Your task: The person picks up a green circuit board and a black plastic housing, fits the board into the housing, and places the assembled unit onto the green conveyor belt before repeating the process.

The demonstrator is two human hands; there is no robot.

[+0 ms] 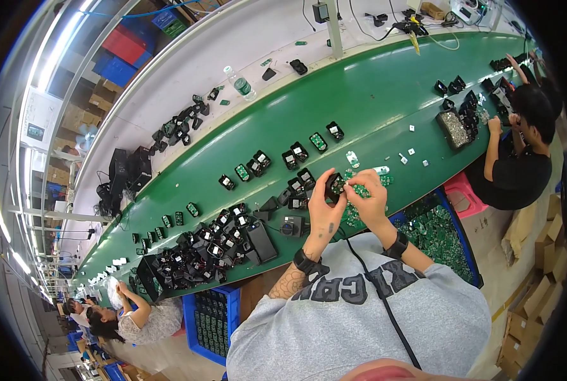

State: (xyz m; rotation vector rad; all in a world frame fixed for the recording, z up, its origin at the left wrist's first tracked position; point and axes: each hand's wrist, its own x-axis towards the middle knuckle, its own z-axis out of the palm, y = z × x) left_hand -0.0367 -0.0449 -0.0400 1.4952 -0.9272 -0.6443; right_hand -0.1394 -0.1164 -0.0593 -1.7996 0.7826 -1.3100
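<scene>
My left hand [322,219] grips a small black plastic housing [335,184] with its open side up, above the green bench. My right hand [371,202] meets it from the right, thumb and fingers pinched together at the housing's opening. Something green, like a circuit board, shows inside; what the right fingertips pinch is too small to make out. Loose green circuit boards [353,219] lie below and around my hands. Beyond them sits a white-and-green board [352,159]. More black housings [303,179] stand just left of my left hand.
A heap of black housings [201,247] and a black box [260,242] lie to the left. Below the bench edge are a blue crate [237,311] and a bin of boards [432,238]. A bottle [240,84] stands at the back. Co-workers sit at both sides.
</scene>
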